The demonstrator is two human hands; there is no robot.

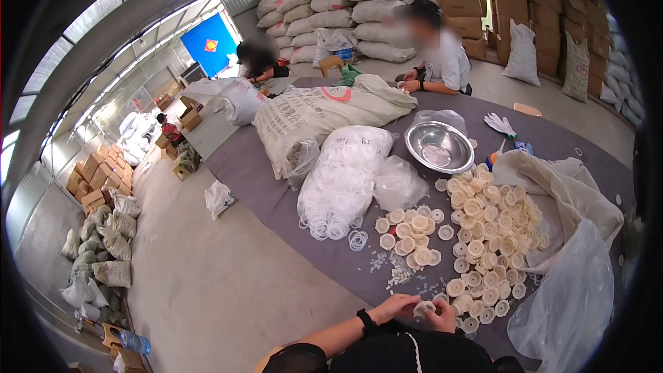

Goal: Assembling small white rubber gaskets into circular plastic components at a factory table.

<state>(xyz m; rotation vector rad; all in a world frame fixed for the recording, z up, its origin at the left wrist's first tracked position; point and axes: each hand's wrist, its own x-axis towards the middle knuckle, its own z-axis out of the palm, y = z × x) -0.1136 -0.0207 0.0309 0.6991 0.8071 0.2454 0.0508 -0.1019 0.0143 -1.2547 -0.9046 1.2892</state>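
Observation:
Close to my body at the table's near edge, my left hand and my right hand grip one cream round plastic cap between their fingers. A big heap of similar cream caps spreads just beyond my right hand. Ahead of my hands is a smaller group of caps, with small white plastic pieces scattered beside it. White plastic rings spill from a white bag farther off to the left.
A steel bowl, a white glove and a large woven sack lie on the grey-covered table. Clear plastic drapes at the right. Two people sit across the table; stacked sacks and cartons stand behind.

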